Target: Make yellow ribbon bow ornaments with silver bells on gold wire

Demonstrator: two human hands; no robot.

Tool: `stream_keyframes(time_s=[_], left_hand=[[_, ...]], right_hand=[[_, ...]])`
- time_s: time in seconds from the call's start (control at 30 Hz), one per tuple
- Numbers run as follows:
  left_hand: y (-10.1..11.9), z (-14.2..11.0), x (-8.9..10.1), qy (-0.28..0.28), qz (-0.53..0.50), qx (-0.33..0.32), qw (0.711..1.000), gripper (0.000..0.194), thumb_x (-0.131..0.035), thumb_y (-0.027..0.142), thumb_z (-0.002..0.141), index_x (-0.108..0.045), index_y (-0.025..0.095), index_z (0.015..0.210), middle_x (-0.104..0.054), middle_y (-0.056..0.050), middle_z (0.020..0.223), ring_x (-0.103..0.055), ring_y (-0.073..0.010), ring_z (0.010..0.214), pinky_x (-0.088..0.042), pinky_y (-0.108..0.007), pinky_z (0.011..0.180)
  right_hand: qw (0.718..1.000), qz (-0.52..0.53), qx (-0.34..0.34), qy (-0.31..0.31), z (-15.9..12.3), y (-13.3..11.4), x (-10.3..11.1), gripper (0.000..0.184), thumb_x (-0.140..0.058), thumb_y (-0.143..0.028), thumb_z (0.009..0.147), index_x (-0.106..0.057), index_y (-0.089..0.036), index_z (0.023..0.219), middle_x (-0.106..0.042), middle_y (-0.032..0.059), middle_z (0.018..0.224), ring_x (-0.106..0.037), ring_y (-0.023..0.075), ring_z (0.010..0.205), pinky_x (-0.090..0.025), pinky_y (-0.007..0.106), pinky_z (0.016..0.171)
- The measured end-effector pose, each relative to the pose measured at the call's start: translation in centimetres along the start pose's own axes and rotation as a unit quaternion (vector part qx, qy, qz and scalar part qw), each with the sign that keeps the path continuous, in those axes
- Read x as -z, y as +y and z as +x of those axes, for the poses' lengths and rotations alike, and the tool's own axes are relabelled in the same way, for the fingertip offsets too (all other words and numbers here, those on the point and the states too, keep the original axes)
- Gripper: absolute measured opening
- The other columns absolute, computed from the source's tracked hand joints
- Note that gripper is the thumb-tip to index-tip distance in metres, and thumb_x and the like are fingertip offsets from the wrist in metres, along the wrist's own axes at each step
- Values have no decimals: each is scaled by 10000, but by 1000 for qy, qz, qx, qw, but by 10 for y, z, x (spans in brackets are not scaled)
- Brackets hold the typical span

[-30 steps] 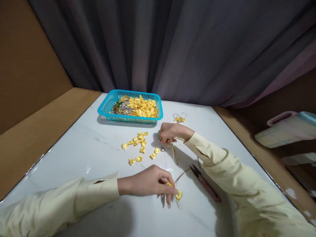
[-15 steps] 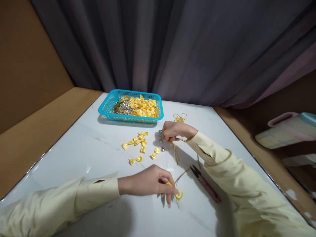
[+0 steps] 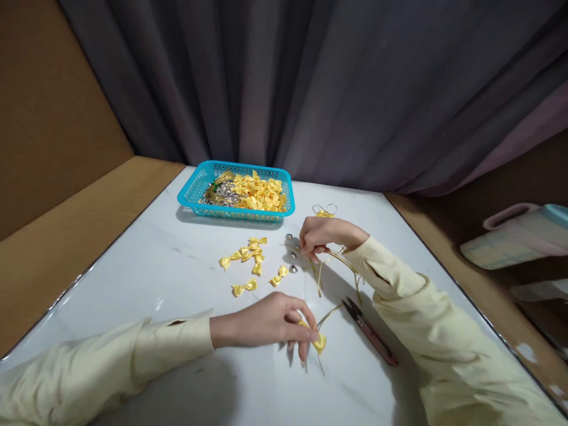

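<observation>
My left hand (image 3: 284, 325) pinches a yellow satin bow (image 3: 319, 342) between thumb and fingers, low over the white table. A gold cord (image 3: 331, 315) runs from this bow up to the right, and a thin end hangs below it. My right hand (image 3: 317, 238) is closed, fingertips down, over several loose gold cords (image 3: 318, 278). What its fingers hold, if anything, is hidden. Just left of it lie silver bells (image 3: 293, 268) in a short column. Several more yellow bows (image 3: 245, 287) rest further left. Thread snips (image 3: 370, 332) with a reddish handle lie right of my left hand.
A blue plastic basket (image 3: 235, 216) at the back holds many yellow bows, silver bells and a bundle of gold cord. Beside it is a bow with looped cord (image 3: 325, 211). A pale tumbler (image 3: 510, 236) stands beyond the right edge, and a grey curtain (image 3: 310, 106) hangs behind.
My right hand has shifted right, away from the silver bells, uncovering more of them. My left hand keeps hold of the bow and has moved only slightly.
</observation>
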State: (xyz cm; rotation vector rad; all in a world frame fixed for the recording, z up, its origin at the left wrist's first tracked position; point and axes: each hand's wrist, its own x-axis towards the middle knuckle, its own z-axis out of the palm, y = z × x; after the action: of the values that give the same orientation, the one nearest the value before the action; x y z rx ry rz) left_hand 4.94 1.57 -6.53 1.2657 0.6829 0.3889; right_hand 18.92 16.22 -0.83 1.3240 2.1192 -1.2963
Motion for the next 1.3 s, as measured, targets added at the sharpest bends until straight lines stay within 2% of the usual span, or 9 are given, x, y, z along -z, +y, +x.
stream_keyframes(time_s=[0.1,0.17,0.23,0.33,0.63,0.8,0.93,1.13,1.3], left_hand=[[6,4,9,109,73,-9,991,520,-602,333,801,-419,149,1252,-663,-2,629,-542,-128,553,-380,-231,551],[9,7,16,161,116,-19,980,697,-591,290,804,-238,133,1385,-656,9,605,-566,-151,596,-396,-251,600],[10,10,22,160,127,-21,979,801,-578,277,809,-100,115,1431,-651,15,597,-574,-157,590,-407,-263,613],[10,14,28,127,113,-17,985,849,-568,279,814,-23,94,1437,-650,8,606,-589,-165,602,-414,-268,615],[12,19,35,68,6,-13,998,651,-589,256,815,-283,97,1367,-613,14,547,-498,-104,453,-360,-215,504],[12,15,32,87,7,-24,996,637,-582,233,820,-309,115,1383,-593,22,534,-535,-117,535,-373,-217,553],[11,13,29,115,18,-27,993,591,-575,240,821,-369,127,1364,-602,16,553,-429,-78,461,-294,-196,473],[10,13,28,141,44,-24,989,557,-565,268,825,-372,107,1322,-614,9,572,-327,-68,424,-246,-197,430],[8,11,18,183,93,-41,978,195,-453,258,875,-420,137,1025,-598,4,628,-392,-89,503,-315,-199,477]], right_hand=[[1000,-8,-12,10,-6,-3,2,178,-504,-59,570,-569,-112,413,-545,-1,364,-369,68,350,-308,199,370],[1000,-10,-22,6,-7,-3,2,183,-502,-59,576,-572,-106,414,-542,0,361,-366,68,346,-317,202,372],[1000,-11,-28,0,-6,-4,0,184,-501,-60,583,-576,-101,420,-531,-4,352,-364,66,341,-323,201,372],[1000,-9,-29,-5,-2,-4,-3,177,-502,-56,582,-574,-96,425,-520,-12,346,-368,62,337,-321,194,368],[999,36,-21,-11,14,7,-6,113,-525,-43,572,-581,-108,497,-530,-22,341,-408,66,317,-354,180,357],[994,109,3,-1,11,15,-16,93,-552,-45,596,-543,-133,622,-558,-35,374,-467,79,329,-396,175,363],[983,178,28,22,4,23,-27,95,-581,-57,625,-546,-133,670,-604,-22,431,-509,85,345,-432,185,392],[947,302,61,86,-10,35,-40,83,-661,-143,660,-590,-125,697,-605,-18,444,-585,110,447,-487,203,490],[893,428,69,117,-25,44,-36,95,-670,-127,676,-607,-127,747,-632,-8,562,-579,65,488,-453,136,456]])
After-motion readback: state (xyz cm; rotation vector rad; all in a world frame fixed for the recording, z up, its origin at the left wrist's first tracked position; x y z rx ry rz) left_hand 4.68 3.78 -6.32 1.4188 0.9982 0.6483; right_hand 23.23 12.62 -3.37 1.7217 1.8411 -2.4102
